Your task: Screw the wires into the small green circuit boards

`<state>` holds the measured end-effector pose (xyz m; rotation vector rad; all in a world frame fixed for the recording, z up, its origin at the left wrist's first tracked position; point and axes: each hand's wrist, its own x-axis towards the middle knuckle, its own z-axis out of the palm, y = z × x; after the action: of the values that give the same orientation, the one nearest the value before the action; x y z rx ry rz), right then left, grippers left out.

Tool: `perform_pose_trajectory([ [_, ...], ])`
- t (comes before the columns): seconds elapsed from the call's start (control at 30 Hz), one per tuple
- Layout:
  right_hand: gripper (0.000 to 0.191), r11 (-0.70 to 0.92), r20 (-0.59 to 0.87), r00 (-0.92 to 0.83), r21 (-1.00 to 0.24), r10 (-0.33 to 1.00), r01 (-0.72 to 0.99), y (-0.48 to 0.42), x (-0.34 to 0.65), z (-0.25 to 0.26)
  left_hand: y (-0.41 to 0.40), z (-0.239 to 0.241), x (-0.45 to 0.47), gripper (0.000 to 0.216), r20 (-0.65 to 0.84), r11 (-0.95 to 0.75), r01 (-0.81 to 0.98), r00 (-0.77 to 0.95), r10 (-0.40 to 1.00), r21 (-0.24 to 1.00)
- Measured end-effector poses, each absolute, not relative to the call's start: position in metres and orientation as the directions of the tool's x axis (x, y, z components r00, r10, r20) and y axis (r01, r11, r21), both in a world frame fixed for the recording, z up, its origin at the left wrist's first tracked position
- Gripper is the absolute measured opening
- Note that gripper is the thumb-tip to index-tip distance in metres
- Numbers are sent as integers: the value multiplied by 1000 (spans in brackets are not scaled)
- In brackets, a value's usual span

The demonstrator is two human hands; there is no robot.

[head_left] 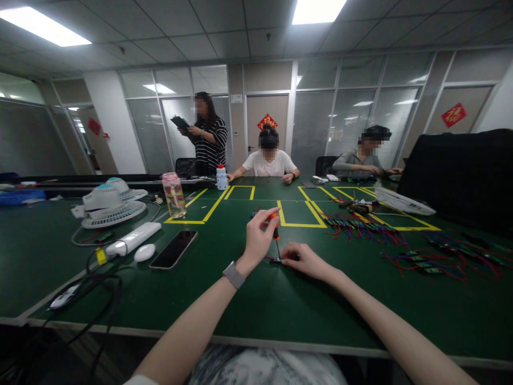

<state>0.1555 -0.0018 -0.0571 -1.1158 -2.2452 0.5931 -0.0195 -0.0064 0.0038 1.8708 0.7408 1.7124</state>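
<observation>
My left hand [260,235] is pinching the screwdriver [276,232] by its handle; my curled right hand [305,260] is gripping the circuit board [275,261] (likely light, fragile: edges only).

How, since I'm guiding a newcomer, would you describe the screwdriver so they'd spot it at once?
At the green table, find the camera wearer's left hand, just beyond a wristwatch. It holds the screwdriver nearly upright, tip down at a small circuit board. An orange-and-black handle and thin shaft set it apart from the flat board.
</observation>
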Motion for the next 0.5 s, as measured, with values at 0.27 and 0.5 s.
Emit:
perform_pose_trajectory([
  [0.27, 17, 552, 280, -498, -611, 821, 567, -1, 156, -59, -5, 3, -20, 30, 720, -723, 68, 69, 690, 687],
  [0.5, 16, 552, 279, -495, -600, 823, 580, -2, 155, -57, -6, 2, -17, 30, 679, -680, 17, 57, 732, 733],
])
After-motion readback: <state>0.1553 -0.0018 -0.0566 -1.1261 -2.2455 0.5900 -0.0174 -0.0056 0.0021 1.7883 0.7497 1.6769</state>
